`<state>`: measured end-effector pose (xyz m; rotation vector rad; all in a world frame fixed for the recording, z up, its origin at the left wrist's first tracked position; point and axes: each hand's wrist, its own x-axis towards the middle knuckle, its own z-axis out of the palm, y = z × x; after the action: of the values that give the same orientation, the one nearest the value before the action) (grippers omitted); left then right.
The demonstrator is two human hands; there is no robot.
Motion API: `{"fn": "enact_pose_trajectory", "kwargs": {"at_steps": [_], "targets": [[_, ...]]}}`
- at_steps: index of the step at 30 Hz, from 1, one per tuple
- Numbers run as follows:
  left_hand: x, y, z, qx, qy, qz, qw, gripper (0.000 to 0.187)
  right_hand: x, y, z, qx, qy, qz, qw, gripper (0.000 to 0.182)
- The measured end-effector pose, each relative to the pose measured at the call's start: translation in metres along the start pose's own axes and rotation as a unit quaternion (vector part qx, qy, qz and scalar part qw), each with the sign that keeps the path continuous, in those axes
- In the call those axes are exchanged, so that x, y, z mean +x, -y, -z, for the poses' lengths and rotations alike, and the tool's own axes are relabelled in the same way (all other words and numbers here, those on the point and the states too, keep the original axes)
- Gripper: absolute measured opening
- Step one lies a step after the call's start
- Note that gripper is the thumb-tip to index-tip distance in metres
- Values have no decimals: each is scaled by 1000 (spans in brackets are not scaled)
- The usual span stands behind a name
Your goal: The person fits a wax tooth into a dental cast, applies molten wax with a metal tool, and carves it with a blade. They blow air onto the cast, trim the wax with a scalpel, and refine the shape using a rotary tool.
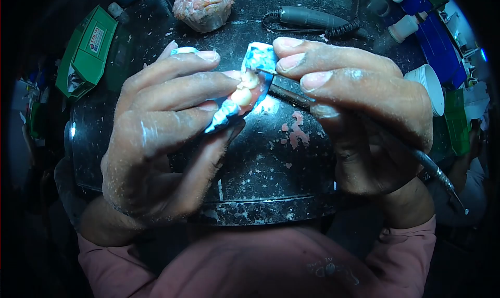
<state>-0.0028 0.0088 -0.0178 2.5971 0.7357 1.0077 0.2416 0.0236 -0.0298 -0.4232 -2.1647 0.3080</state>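
Note:
My left hand is closed around a blue and white dental model, with the fingers across its near side and the thumb below. Pale false teeth stand in pink wax along the model's ridge. My right hand grips a thin metal wax carver. The carver's fine tip meets the model close to the upper tooth, and its other end sticks out beyond the palm at lower right. Two fingertips of the right hand are right at the model's upper right edge.
Pink wax scraps lie on the dark, speckled bench. A lump of pinkish wax and a grey handpiece with a coiled cord are at the back. A green box stands left; a white tub and blue bin stand right.

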Motion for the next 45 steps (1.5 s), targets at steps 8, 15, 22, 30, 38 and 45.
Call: {"fn": "enact_pose_trajectory", "kwargs": {"at_steps": [8, 15, 22, 30, 38, 45], "targets": [[-2, -5, 3, 39, -2, -13, 999, 41, 2, -2, -4, 99, -60, 5, 993, 18], [-1, -6, 1, 102, -19, -42, 994, 39, 2, 4, -7, 42, -52, -7, 998, 15], [-2, -8, 0, 99, -16, -32, 994, 39, 4, 6, -6, 71, -75, -34, 994, 17], [0, 13, -14, -367, -94, 208, 902, 21, 2, 6, 16, 184, -215, -252, 925, 32], [-4, 16, -4, -444, -170, 230, 849, 33, 30, -28, 16, 95, -267, -258, 924, 31], [1, 17, -1, -536, -161, 291, 776, 59, 104, -64, 10, 216, -247, -159, 931, 19]]}}
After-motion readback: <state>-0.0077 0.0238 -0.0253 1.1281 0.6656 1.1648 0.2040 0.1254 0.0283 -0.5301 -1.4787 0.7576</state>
